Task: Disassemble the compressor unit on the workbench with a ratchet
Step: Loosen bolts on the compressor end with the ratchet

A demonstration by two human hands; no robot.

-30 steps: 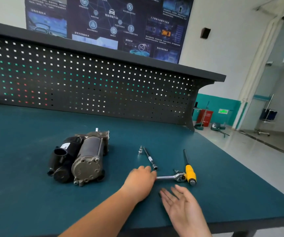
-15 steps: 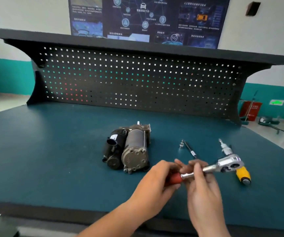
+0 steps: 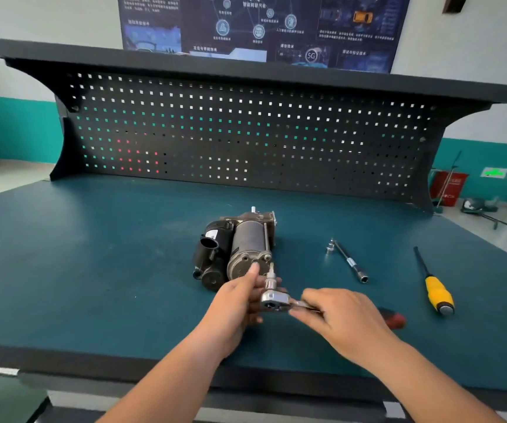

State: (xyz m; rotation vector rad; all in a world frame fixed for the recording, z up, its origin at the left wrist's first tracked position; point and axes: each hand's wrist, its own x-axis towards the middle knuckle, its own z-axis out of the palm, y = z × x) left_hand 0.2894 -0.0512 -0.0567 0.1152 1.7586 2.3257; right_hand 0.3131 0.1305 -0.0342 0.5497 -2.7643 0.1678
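The compressor unit (image 3: 240, 247), a grey motor cylinder beside a black housing, lies on the green workbench (image 3: 93, 270) near its middle. A ratchet (image 3: 273, 302) with a chrome head and a red-black handle hangs just in front of the unit, its bit pointing at the grey end cap. My right hand (image 3: 343, 319) grips the ratchet's shaft and handle. My left hand (image 3: 240, 300) holds the ratchet's head and socket, with one finger reaching up to the end cap.
An extension bar (image 3: 351, 262) and a small socket (image 3: 330, 248) lie right of the unit. Farther right lies a yellow-handled screwdriver (image 3: 435, 288). A black pegboard (image 3: 246, 138) with a shelf closes the bench's back. The bench's front edge runs under my forearms.
The ratchet went from lying on the bench to being held in both hands and turned around. Its head now sits at the compressor's end cap, with my right hand on the handle.
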